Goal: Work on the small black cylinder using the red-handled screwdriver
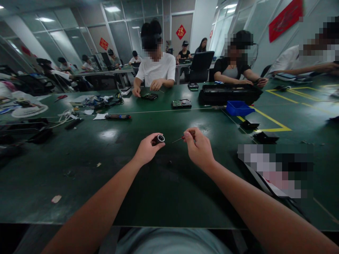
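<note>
Between the thumb and fingers of my left hand (146, 149) is a small black cylinder (159, 139) with a pale ring around its open end, which faces right and toward me. My right hand (200, 148) is closed around the red handle of a screwdriver (182, 138). Its thin metal shaft points left at the cylinder, with a gap between tip and ring. Both hands are held above the green table (169, 197). A tiny dark piece (170, 162) lies on the tabletop below them.
Ahead lie a circuit-board device (181, 103), a long black housing (230, 94) and a blue bin (239, 108). A dark tube-shaped tool (118, 116) rests at left, near cables and parts. Black pieces (266, 137) lie at right. Co-workers sit across the table.
</note>
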`<state>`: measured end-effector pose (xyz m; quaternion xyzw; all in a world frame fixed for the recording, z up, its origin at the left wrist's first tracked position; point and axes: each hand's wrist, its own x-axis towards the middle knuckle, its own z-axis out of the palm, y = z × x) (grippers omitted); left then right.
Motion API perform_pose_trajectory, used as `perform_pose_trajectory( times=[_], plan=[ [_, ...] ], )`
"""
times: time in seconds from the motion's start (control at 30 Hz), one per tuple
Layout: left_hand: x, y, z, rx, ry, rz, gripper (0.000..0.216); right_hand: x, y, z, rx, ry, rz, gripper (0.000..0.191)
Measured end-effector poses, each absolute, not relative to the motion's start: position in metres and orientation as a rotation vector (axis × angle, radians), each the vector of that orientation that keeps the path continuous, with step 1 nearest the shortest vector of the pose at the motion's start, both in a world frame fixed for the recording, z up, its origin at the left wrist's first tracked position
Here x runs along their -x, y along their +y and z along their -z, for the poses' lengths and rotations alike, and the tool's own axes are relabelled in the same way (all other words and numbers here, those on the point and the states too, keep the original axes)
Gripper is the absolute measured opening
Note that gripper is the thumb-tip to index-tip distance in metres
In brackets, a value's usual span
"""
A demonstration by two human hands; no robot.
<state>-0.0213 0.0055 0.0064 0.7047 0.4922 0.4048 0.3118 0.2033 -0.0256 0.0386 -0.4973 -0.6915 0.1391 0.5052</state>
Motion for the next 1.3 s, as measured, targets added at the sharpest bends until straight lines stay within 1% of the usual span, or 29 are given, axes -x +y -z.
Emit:
perform_pose_trajectory(
  times=[0.13, 0.23, 0.3, 0.4, 0.5, 0.6, 0.73, 0.83, 0.93, 1.1, 1.3],
  plan=[
    [0.019, 0.007, -0.007, -1.555, 1.124, -1.172, 0.036, -0.203, -0.026, -0.038, 1.201, -1.672, -0.345, 0.019],
    [0.018, 0.002, -0.012, -1.485, 1.049, -1.117, 0.029, -0.203, -0.026, -0.038, 1.207, -1.672, -0.348, 0.018],
    [0.018, -0.003, -0.019, -1.577, 1.063, -0.99, 0.025, -0.203, -0.026, -0.037, 1.208, -1.67, -0.348, 0.018],
    [0.017, -0.014, -0.03, -1.876, 1.123, -0.744, 0.023, -0.203, -0.025, -0.036, 1.208, -1.663, -0.354, 0.018],
    [0.013, -0.022, -0.038, -2.193, 1.001, -0.502, 0.017, -0.204, -0.024, -0.036, 1.203, -1.666, -0.357, 0.018],
    [0.009, -0.026, -0.041, -2.345, 0.834, -0.264, 0.021, -0.204, -0.024, -0.036, 1.201, -1.676, -0.354, 0.019],
    [0.006, -0.028, -0.041, -2.444, 0.857, -0.028, 0.036, -0.204, -0.023, -0.035, 1.188, -1.672, -0.347, 0.019],
    [0.005, -0.028, -0.04, -2.484, 0.869, 0.042, 0.031, -0.203, -0.023, -0.034, 1.189, -1.672, -0.351, 0.019],
    [0.005, -0.027, -0.039, -2.452, 0.857, 0.002, 0.025, -0.203, -0.023, -0.033, 1.195, -1.681, -0.357, 0.019],
    [0.011, -0.025, -0.043, -2.298, 0.878, -0.213, 0.023, -0.204, -0.023, -0.033, 1.187, -1.677, -0.369, 0.019],
    [0.026, -0.016, -0.048, -1.896, 0.951, -0.797, 0.028, -0.202, -0.024, -0.037, 1.195, -1.677, -0.409, 0.019]
  ],
)
